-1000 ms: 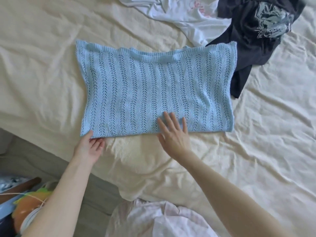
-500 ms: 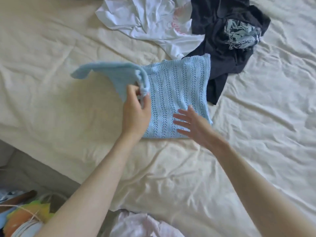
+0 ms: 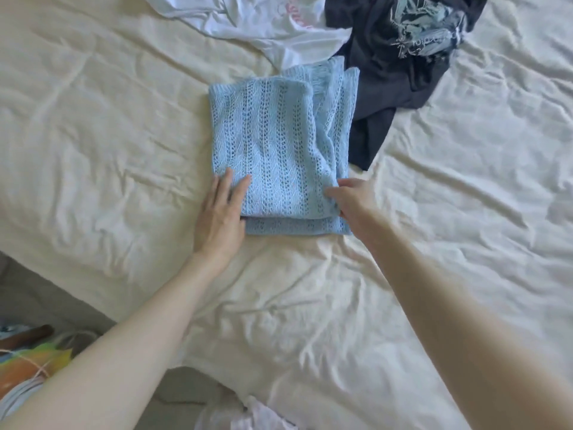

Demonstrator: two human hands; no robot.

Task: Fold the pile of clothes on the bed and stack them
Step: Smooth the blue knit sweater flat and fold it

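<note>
A light blue knitted top [image 3: 276, 144] lies folded into a narrow rectangle on the cream bed sheet [image 3: 108, 144]. My left hand [image 3: 221, 212] lies flat with straight fingers on the top's near left corner. My right hand [image 3: 350, 198] pinches the near right edge of the folded layers between thumb and fingers. Beyond the top lie a crumpled white T-shirt [image 3: 257, 23] and a dark navy T-shirt with a pale print [image 3: 400, 48], both unfolded; the blue top's far right corner overlaps the navy one.
The bed's near edge [image 3: 93, 308] runs diagonally at lower left, with grey floor below it. Colourful items [image 3: 28, 364] sit on the floor at the bottom left. A pale pink garment [image 3: 248, 417] shows at the bottom edge.
My left hand carried the top's left half over onto the right half and let go, now lying flat on it. My right hand shifted from flat on the top to pinching its right edge.
</note>
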